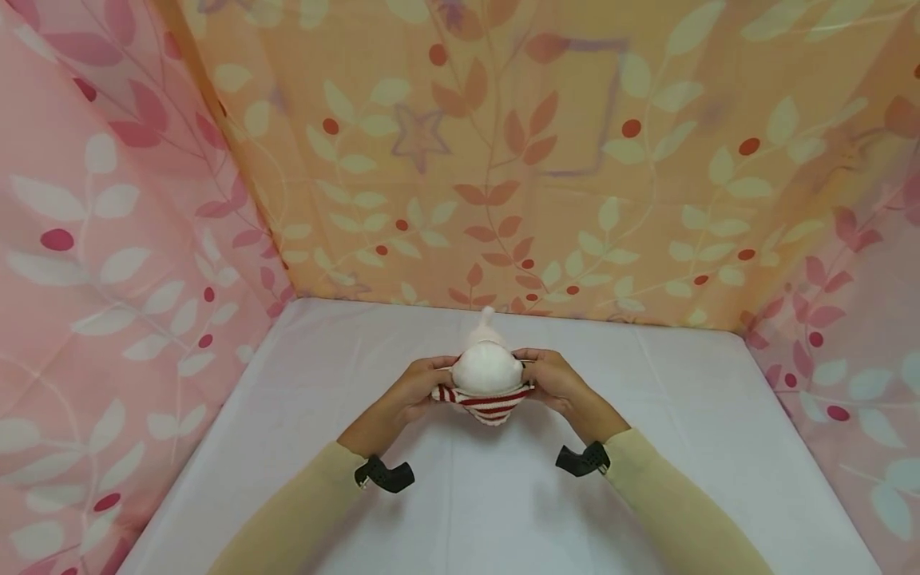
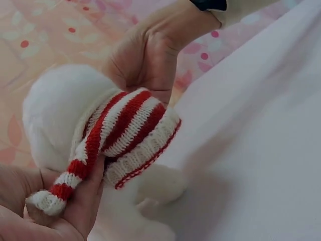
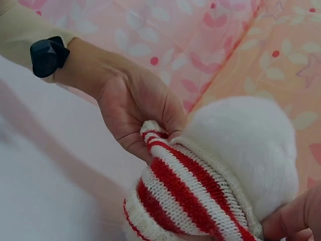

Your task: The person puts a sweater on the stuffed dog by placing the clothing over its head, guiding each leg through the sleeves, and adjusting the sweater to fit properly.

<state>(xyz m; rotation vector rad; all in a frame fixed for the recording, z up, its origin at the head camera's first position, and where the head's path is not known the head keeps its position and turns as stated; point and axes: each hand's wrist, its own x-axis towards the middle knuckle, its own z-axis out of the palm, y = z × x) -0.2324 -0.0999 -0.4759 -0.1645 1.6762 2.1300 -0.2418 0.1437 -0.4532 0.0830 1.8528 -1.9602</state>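
Both hands hold a fluffy white plush toy (image 1: 486, 363) over the white-covered tabletop (image 1: 647, 479), at its middle near the back. A red-and-white striped knitted garment (image 1: 485, 402) sits around the toy's near end. Left hand (image 1: 413, 391) pinches the garment's left edge, fingers (image 2: 88, 193) clamped on the knit (a loose striped end lies in the palm). Right hand (image 1: 557, 382) grips the right edge, fingers curled, probably thumb inside the rim; the wrist view is cropped. Leaf-patterned pink and orange fabric walls (image 1: 503, 160) surround the tabletop.
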